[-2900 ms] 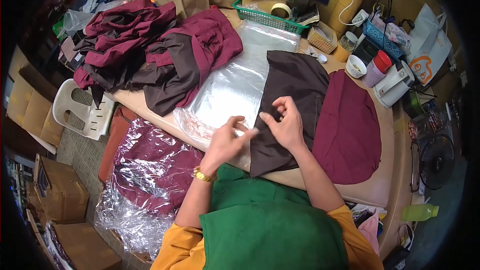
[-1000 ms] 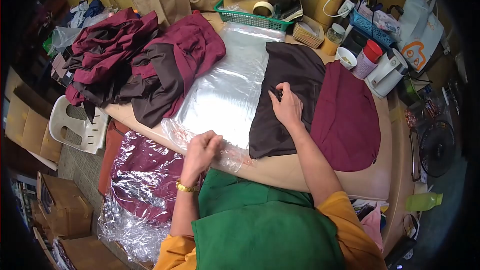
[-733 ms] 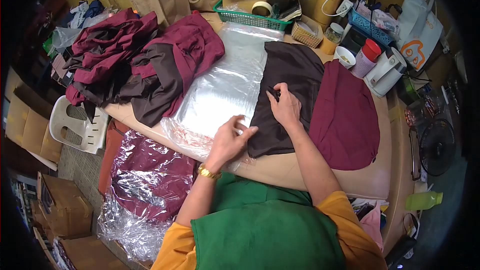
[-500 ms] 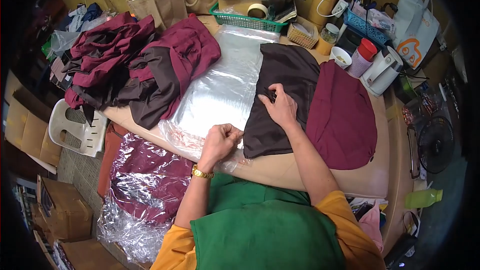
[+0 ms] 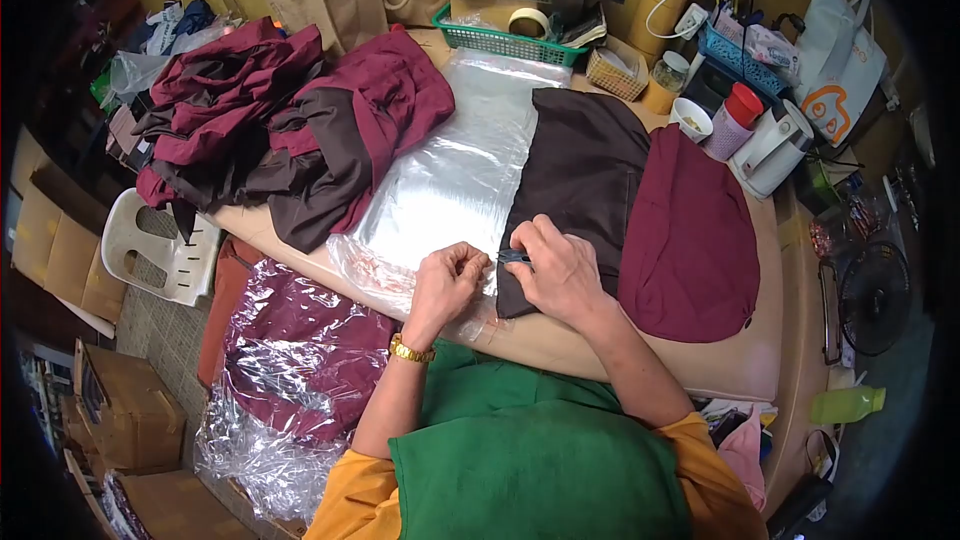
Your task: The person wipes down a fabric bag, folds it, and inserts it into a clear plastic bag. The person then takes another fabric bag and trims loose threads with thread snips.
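My right hand [image 5: 560,270] is closed around small dark thread snips [image 5: 514,256], whose tips point left toward my left hand. My left hand [image 5: 452,280] is pinched just left of them; what its fingertips grip is too small to make out, perhaps a thread or the cloth's edge. Under and behind my right hand lies a dark brown fabric piece [image 5: 575,160], flat on the table. A folded maroon garment part [image 5: 690,240] adjoins its right side. Clear plastic sheets [image 5: 450,165] lie flat to the left of the brown cloth.
Piled maroon and brown garments [image 5: 300,130] cover the table's left end. Plastic-wrapped maroon clothing [image 5: 295,360] sits below the front edge. Green baskets [image 5: 510,40], a white bowl [image 5: 690,120] and a white kettle [image 5: 775,150] line the back. A white plastic chair [image 5: 160,250] stands left.
My right hand has come down and toward my left hand, bringing the snips close to its fingertips. My left hand stays near the brown cloth's left edge. The view has shifted slightly.
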Action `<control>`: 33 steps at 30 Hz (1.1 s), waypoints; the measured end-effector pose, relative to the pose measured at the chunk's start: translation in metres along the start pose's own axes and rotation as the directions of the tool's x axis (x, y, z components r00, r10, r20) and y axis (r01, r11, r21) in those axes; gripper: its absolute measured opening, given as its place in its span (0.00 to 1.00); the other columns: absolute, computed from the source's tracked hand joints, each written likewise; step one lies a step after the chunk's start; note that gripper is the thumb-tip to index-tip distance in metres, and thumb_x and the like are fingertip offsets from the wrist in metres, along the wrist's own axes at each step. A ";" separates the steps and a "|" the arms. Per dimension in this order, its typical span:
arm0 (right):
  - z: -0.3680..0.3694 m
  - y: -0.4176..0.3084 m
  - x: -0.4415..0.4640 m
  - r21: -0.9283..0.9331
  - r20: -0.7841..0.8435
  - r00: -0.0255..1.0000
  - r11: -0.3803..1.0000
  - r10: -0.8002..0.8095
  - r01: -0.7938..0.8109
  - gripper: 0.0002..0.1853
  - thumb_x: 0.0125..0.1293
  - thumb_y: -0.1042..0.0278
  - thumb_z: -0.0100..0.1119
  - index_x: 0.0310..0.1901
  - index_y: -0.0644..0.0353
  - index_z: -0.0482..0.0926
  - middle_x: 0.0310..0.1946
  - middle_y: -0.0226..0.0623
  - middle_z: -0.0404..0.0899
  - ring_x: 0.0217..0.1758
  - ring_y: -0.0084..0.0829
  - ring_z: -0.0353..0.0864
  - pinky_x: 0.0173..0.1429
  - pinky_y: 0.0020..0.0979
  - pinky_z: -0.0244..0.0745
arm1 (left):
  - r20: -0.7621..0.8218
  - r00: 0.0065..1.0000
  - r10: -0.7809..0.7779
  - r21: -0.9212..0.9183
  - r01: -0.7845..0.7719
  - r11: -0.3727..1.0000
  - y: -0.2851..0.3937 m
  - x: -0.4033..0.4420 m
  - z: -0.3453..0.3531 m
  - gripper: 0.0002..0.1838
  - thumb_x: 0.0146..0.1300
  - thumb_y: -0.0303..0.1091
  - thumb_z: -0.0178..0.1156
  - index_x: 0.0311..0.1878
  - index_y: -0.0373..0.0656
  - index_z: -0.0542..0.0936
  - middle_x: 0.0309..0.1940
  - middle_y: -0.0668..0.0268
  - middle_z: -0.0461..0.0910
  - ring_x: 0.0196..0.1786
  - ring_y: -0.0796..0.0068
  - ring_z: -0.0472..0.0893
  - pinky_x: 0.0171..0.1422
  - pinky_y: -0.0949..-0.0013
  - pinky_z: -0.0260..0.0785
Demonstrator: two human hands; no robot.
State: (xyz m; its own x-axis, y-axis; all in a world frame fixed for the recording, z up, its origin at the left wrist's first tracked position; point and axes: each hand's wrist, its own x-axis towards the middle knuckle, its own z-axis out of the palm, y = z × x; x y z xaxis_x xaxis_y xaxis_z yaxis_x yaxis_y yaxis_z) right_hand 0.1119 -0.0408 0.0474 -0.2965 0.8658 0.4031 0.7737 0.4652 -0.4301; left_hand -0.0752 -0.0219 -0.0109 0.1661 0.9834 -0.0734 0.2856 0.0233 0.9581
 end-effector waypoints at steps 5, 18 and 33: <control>0.008 0.000 0.003 -0.104 0.043 0.997 0.992 -0.062 0.066 0.15 0.55 0.72 0.67 0.40 0.58 0.71 0.36 0.40 0.72 0.34 0.44 0.82 0.38 0.45 0.74 | -0.002 1.000 0.024 0.023 -0.024 0.999 -0.003 0.000 0.000 0.09 0.69 0.31 0.61 0.37 0.34 0.83 0.26 0.70 0.81 0.29 0.85 0.76 0.35 0.77 0.70; 0.051 0.069 0.021 0.158 -0.158 0.931 0.939 0.329 -0.305 0.20 0.59 0.62 0.70 0.50 0.57 0.74 0.43 0.47 0.83 0.46 0.47 0.83 0.49 0.44 0.76 | -0.014 0.995 0.101 0.227 -0.095 0.969 0.016 -0.013 0.016 0.26 0.65 0.48 0.66 0.53 0.34 0.77 0.29 0.62 0.80 0.29 0.68 0.78 0.40 0.65 0.73; 0.046 0.094 0.042 0.062 -0.157 0.915 0.929 0.371 -0.365 0.16 0.68 0.57 0.63 0.49 0.59 0.76 0.37 0.42 0.84 0.43 0.43 0.84 0.47 0.41 0.75 | 0.106 0.993 0.050 -0.550 0.016 0.835 -0.016 -0.017 0.017 0.11 0.71 0.34 0.60 0.42 0.34 0.83 0.54 0.60 0.78 0.38 0.79 0.82 0.41 0.76 0.76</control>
State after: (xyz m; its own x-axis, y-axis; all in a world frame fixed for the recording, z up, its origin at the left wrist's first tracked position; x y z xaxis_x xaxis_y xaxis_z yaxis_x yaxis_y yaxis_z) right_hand 0.1464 0.0472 -0.0131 0.1030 0.9361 0.3363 0.7921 0.1273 -0.5969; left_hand -0.0663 -0.0424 -0.0297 0.2793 0.9587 -0.0541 -0.2774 0.1345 0.9513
